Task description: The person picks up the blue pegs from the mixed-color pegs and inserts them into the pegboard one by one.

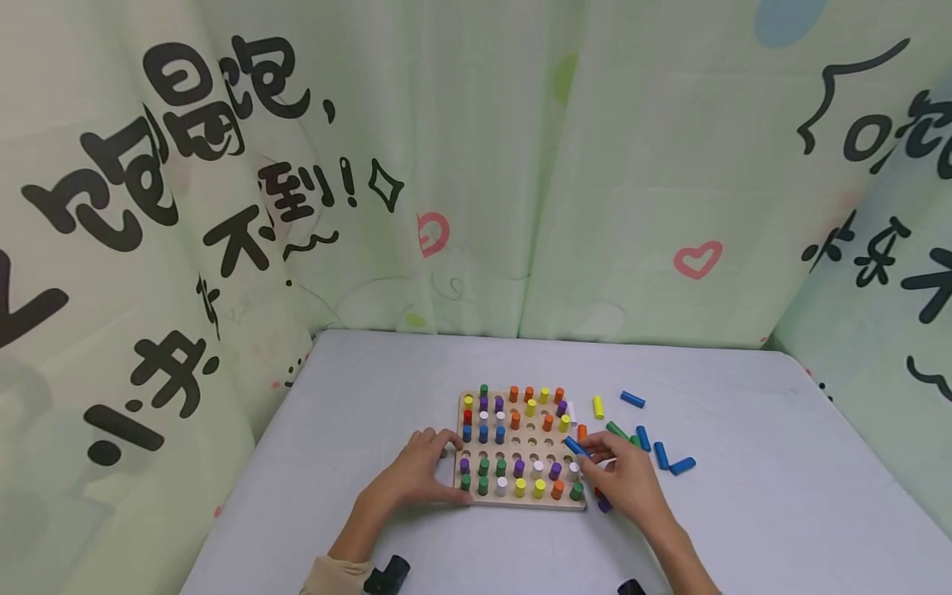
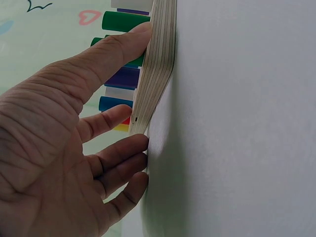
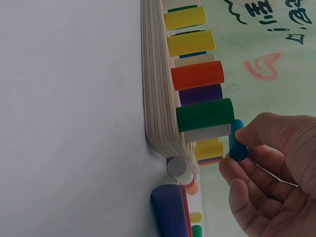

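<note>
A wooden pegboard lies on the white table, many of its holes filled with upright colored pegs; some holes in the middle and right rows are bare. My left hand rests at the board's left side, thumb at the front corner and index finger on the left edge. In the left wrist view its other fingers extend loosely beside the board's layered edge. With thumb and fingers, my right hand pinches a blue peg, held tilted above the board's right edge. A green peg stands at the near right corner.
Loose pegs lie right of the board: a yellow peg, a blue peg behind, a green peg and several more blue ones. A purple peg lies by the front right corner. A printed curtain surrounds the table.
</note>
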The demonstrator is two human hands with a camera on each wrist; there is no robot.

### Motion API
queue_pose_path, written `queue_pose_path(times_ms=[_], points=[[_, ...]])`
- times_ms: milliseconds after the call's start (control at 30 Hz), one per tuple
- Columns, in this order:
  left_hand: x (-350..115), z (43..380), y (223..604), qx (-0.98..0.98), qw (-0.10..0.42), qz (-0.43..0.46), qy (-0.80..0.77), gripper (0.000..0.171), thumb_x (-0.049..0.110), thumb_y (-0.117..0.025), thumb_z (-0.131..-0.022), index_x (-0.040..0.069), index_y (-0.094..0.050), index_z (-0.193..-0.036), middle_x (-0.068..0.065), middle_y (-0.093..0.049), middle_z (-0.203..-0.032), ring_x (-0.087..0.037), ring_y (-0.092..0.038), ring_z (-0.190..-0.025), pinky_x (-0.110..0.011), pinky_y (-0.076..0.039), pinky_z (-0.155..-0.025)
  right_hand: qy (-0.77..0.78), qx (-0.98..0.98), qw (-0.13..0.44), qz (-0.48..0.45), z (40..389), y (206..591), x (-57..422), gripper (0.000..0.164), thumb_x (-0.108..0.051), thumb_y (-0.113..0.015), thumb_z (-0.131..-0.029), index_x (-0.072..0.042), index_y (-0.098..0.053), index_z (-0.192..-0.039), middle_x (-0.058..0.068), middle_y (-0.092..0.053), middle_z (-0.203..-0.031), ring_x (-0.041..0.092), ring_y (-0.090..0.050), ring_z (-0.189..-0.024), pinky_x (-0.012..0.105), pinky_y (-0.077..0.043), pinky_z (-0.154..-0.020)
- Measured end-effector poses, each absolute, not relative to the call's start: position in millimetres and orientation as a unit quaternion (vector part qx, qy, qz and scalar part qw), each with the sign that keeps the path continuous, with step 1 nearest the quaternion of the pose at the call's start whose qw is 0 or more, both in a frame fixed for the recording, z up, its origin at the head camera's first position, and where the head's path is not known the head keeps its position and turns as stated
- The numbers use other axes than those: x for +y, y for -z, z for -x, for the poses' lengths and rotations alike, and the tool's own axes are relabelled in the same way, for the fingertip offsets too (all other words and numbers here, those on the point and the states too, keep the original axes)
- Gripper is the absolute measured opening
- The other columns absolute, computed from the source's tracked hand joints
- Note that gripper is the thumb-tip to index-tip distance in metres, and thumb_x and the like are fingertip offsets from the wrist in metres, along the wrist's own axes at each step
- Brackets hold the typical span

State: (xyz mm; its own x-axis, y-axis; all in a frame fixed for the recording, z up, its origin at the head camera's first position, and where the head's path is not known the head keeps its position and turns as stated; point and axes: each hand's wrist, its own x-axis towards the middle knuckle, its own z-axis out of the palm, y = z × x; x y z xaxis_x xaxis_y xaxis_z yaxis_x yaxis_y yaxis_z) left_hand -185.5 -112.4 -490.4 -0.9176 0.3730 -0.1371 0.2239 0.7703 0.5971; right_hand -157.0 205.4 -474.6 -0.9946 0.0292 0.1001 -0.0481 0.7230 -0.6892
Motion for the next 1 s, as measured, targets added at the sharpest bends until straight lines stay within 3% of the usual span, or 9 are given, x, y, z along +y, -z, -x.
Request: queue_pose_path(times_ms=[1000], points=[[-112.7,185.6,492.3,0.932,0.124,-0.163,-0.300,0.068,0.048,-0.092,-0.071,0.023,-0.055,-0.122,-0.002,-0.053,-0.108,-0.022,-0.047,-0.106,-0.044,-0.050,-0.087,-0.394,-0.918,0.039,-0.027,169.0,475.1,175.1,0.019,-0.006,-0.078,-0.088,-0.008,-0.073,-0.106,0.000,-0.070,-0.090,0.014,-0.063,-0.084,0.022,-0.052,-0.074]])
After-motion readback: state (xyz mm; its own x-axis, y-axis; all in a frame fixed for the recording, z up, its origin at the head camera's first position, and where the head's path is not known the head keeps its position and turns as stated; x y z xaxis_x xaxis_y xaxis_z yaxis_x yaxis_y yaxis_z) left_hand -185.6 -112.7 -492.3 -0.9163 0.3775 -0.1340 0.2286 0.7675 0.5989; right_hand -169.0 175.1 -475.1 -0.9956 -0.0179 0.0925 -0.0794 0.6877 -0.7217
